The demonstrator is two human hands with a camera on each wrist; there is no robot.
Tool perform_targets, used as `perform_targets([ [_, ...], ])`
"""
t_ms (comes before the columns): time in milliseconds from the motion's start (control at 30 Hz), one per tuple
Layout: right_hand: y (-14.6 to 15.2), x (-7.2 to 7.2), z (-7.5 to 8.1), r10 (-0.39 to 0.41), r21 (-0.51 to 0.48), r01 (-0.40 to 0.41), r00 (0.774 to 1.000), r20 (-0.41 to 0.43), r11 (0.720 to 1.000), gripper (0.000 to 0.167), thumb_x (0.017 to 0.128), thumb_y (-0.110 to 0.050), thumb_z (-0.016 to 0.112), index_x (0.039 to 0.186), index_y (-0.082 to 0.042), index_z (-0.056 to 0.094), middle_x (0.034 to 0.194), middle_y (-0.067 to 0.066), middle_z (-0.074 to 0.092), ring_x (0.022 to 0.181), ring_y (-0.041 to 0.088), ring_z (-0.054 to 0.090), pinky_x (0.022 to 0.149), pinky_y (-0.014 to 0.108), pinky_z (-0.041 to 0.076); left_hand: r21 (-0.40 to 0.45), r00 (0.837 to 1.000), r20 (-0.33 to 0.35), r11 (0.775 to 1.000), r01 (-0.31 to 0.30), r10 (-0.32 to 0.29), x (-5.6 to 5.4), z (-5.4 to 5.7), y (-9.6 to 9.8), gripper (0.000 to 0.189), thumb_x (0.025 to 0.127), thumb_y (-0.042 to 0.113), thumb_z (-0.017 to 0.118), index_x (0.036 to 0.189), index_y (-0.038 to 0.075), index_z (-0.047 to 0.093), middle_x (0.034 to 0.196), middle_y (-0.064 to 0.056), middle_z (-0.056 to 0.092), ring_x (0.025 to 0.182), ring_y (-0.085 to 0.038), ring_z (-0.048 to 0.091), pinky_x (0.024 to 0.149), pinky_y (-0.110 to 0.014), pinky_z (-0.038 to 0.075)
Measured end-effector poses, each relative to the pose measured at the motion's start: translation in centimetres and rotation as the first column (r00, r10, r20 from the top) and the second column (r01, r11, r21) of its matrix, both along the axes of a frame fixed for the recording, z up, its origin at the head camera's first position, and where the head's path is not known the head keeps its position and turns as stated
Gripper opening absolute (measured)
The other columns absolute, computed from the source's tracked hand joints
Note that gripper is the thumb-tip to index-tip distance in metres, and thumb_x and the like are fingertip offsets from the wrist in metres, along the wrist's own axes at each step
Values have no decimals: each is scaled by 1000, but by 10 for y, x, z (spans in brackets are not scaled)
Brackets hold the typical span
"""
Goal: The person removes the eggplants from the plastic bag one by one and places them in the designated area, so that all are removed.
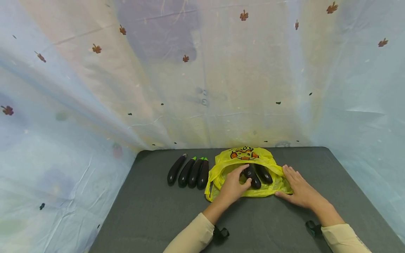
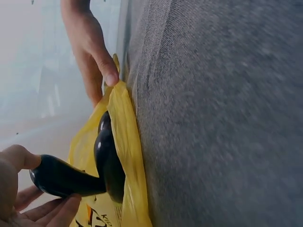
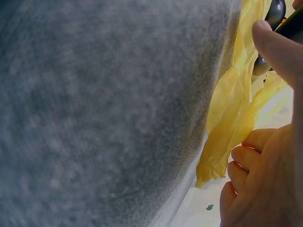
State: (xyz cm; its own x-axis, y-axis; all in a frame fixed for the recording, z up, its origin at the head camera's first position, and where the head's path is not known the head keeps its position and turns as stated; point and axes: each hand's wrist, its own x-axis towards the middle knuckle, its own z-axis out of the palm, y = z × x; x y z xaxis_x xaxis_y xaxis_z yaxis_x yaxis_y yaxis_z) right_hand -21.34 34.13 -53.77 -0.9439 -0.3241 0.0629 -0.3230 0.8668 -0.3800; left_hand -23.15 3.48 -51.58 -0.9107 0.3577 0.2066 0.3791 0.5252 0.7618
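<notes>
My left hand (image 1: 233, 186) pinches a dark eggplant (image 2: 66, 177) between thumb and fingers, at the mouth of a yellow plastic bag (image 1: 243, 192). The narrow end of that eggplant points into the bag. More eggplants (image 1: 263, 174) lie inside the bag, partly covered by its upper layer. At the bag's right side is my right hand (image 1: 300, 189), its fingers spread along the upper rim and its thumb at the lower rim. In the right wrist view, the yellow plastic passes between the thumb and the other fingers.
Several eggplants (image 1: 193, 174) with green or dark stem ends lie side by side left of the bag. All this rests on a dark grey table (image 1: 145, 207). A pale patterned sheet (image 1: 221, 88) hangs behind the table and along its sides.
</notes>
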Motion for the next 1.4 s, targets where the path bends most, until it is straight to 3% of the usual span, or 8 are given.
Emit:
perform_targets([
  [467, 2, -2, 0, 10, -5, -10, 1000, 6, 1000, 113, 96, -60, 75, 169, 6, 18, 172, 34, 19, 158, 55, 18, 133, 59, 8, 89, 995, -30, 991, 95, -93, 5, 0, -35, 54, 107, 24, 69, 158, 19, 55, 156, -2, 58, 135, -20, 62, 108, -40, 56],
  [700, 2, -2, 0, 10, -6, -10, 1000, 1, 1000, 113, 96, -59, 75, 169, 6, 18, 172, 35, 19, 158, 56, 18, 132, 61, 8, 104, 995, -21, 990, 100, -98, 10, 4, -49, 54, 107, 23, 69, 159, 20, 54, 157, -2, 57, 139, -22, 60, 111, -37, 54],
  [1133, 0, -1, 1, 13, -13, -13, 1000, -6, 1000, 112, 96, -57, 76, 168, 7, 18, 172, 35, 19, 158, 56, 18, 132, 60, 8, 139, 988, -65, 979, 150, -142, 18, 9, -76, 55, 107, 20, 69, 159, 17, 53, 158, -5, 56, 137, -25, 62, 111, -45, 54],
  [1400, 0, -2, 1, 10, -11, -10, 1000, -3, 1000, 112, 97, -58, 76, 169, 7, 18, 172, 35, 19, 158, 56, 18, 132, 60, 7, 178, 988, -43, 972, 151, -146, 21, 9, -94, 55, 107, 22, 69, 160, 20, 53, 158, -5, 56, 138, -27, 61, 112, -47, 53],
])
